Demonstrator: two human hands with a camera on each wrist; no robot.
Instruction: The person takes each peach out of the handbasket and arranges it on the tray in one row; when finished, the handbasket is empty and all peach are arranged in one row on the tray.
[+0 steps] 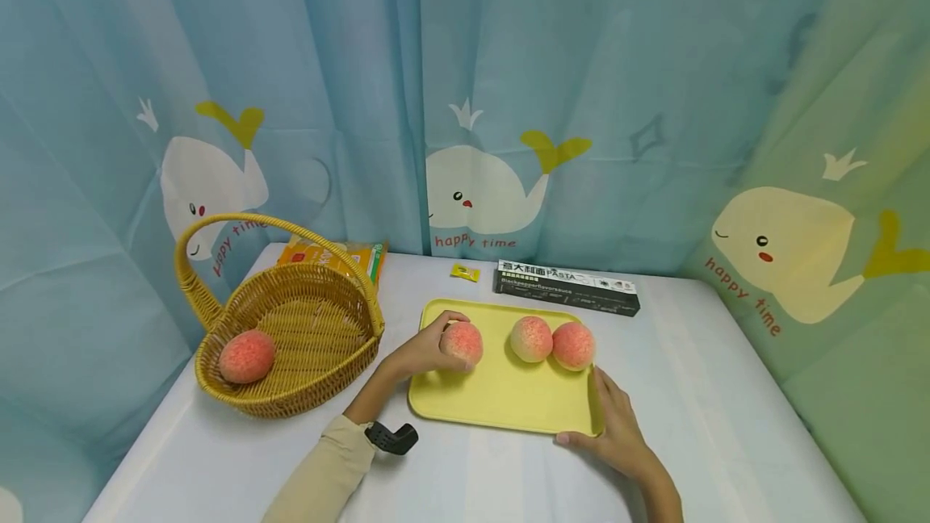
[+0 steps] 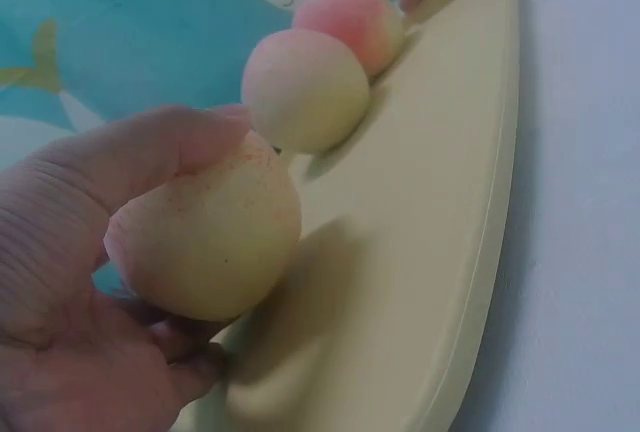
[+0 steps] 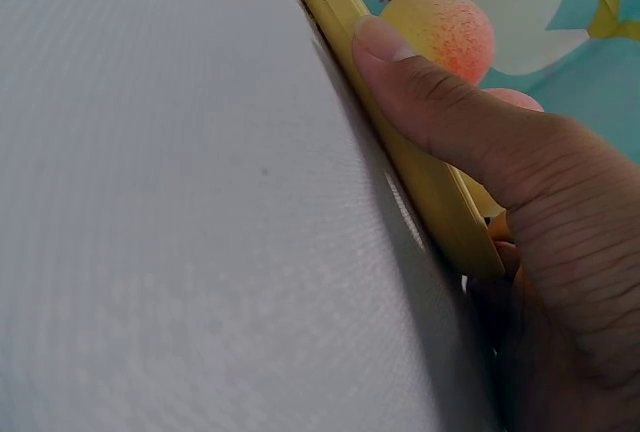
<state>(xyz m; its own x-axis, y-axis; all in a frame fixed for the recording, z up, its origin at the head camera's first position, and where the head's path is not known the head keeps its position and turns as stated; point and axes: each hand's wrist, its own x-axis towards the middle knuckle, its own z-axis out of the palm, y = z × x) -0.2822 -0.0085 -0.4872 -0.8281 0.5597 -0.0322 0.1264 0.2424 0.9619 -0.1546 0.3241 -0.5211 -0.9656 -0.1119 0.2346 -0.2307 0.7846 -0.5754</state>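
My left hand grips a pink and cream peach at the left end of a yellow rectangular tray. The left wrist view shows the thumb over the top of this peach and fingers beneath it. Two more peaches lie side by side toward the tray's back right, a paler one and a pinker one. At the front right corner, my right hand holds the tray, its thumb along the front edge.
A woven wicker basket with a tall handle stands on the left, one peach inside. Behind it lies an orange packet. A small yellow packet and a black and white pasta box sit behind the tray, before a curtain.
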